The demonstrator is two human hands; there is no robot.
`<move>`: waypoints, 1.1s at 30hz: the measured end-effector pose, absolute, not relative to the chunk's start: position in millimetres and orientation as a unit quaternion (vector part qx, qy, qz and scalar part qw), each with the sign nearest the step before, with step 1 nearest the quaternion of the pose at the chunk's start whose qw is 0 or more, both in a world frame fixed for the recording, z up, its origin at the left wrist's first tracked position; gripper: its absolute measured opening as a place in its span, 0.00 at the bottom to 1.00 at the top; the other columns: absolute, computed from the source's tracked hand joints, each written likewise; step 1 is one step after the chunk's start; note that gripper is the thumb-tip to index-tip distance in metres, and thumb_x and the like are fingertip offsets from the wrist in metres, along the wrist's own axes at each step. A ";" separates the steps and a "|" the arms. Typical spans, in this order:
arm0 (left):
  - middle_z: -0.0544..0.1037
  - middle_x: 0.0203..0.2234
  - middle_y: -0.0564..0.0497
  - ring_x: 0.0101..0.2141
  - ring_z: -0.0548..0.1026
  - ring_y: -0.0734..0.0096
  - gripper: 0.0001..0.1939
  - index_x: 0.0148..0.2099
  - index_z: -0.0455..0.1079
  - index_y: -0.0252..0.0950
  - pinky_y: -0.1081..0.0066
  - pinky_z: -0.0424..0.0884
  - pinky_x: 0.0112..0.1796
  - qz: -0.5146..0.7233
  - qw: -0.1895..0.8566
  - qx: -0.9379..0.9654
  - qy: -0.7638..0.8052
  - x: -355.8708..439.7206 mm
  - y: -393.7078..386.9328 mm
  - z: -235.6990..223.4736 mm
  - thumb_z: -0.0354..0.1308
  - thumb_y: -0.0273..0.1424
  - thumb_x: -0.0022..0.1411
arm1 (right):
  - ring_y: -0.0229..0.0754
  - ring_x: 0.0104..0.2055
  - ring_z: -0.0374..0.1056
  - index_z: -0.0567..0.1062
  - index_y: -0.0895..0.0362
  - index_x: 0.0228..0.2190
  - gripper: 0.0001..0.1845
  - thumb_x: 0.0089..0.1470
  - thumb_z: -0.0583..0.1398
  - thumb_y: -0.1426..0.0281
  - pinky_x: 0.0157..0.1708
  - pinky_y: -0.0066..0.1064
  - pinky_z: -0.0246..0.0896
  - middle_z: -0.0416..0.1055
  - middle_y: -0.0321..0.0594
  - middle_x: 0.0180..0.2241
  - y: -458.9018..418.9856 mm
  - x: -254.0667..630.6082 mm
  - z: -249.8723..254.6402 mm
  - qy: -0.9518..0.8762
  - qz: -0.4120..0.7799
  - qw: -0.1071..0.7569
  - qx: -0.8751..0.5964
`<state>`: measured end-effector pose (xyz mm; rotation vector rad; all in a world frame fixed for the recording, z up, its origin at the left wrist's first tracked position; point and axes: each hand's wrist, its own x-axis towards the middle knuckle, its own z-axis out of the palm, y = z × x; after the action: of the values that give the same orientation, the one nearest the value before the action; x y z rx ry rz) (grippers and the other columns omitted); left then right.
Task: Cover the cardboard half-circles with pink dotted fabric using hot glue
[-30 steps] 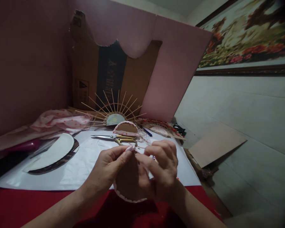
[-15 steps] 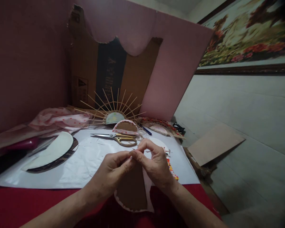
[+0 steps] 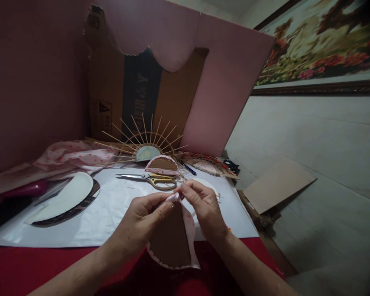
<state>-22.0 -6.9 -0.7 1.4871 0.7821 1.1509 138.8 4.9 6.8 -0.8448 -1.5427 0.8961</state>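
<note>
A half-round piece of brown cardboard (image 3: 170, 238) stands on end between my hands, edged with folded pink-and-white fabric (image 3: 189, 230). My left hand (image 3: 143, 218) is closed on its upper corner, thumb and forefinger pinching the fabric there. Just right of that corner, the fingertips of my right hand (image 3: 205, 207) are pinched together; whatever is between them is too small to make out. Beyond my hands lie gold-handled scissors (image 3: 162, 181), blades pointing left. Behind the scissors is a smaller cardboard half-circle (image 3: 163, 165) with a spotted fabric rim.
A woven half-round frame with thin sticks fanning out (image 3: 148, 153) stands at the back. White half-round pieces (image 3: 69, 197) lie left, near spotted cloth (image 3: 70, 154). A blue pen (image 3: 189, 168) and a red-edged woven fan (image 3: 206, 166) sit back right. Large cardboard (image 3: 107, 82) rises behind.
My right fingertips have drawn slightly apart from my left thumb, and the fabric at the corner now shows between the hands. The cardboard has shifted a little, and the view has moved slightly.
</note>
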 end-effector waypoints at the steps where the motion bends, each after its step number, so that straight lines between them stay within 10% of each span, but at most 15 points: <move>1: 0.82 0.34 0.53 0.37 0.74 0.67 0.11 0.44 0.79 0.43 0.73 0.67 0.38 0.481 0.526 0.622 0.324 -21.9 -7.2 -0.2 0.60 0.36 0.59 | 0.38 0.30 0.64 0.75 0.56 0.25 0.12 0.56 0.59 0.62 0.35 0.31 0.59 0.70 0.35 0.25 5.1 138.6 6.7 -0.655 0.380 0.545 -0.359; 33: 0.82 0.33 0.50 0.36 0.75 0.65 0.12 0.43 0.79 0.40 0.71 0.68 0.38 0.491 0.566 0.570 0.338 -21.8 -4.5 -1.4 0.61 0.36 0.58 | 0.40 0.34 0.67 0.77 0.55 0.31 0.14 0.57 0.58 0.59 0.37 0.32 0.62 0.72 0.37 0.29 5.5 141.2 1.3 -0.696 0.322 0.546 -0.336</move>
<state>-21.8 -4.5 -1.4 1.3393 0.7946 1.1552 141.2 5.5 1.3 -0.7971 -1.6504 0.7645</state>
